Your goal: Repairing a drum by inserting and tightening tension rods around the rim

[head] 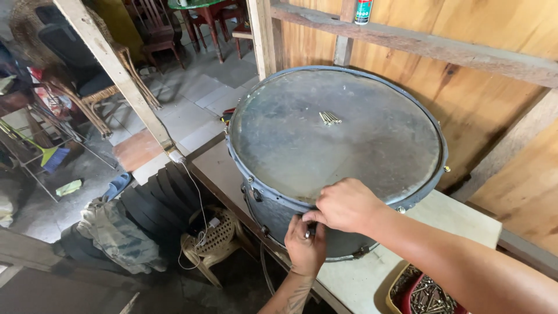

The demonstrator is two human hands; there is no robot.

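Note:
A large grey drum [349, 145] with a worn, scuffed head and a blue-grey metal rim stands on a pale table [465, 218]. Several metal rods or screws [329, 118] lie together on the drum head. My right hand [346, 204] rests on the near rim, its fingers curled down over the edge. Just below it my left hand [305, 241] is pressed against the drum's side and pinches a small dark metal piece between its fingertips. What the piece is cannot be made out.
A yellow and red container [424, 293] full of screws sits at the table's near right. Plywood wall and wooden beams stand behind the drum, with a spray can [363, 10] on a beam. Lower left: stacked dark curved pieces [157, 197], a wicker stool [218, 238], cloth [119, 235], chairs.

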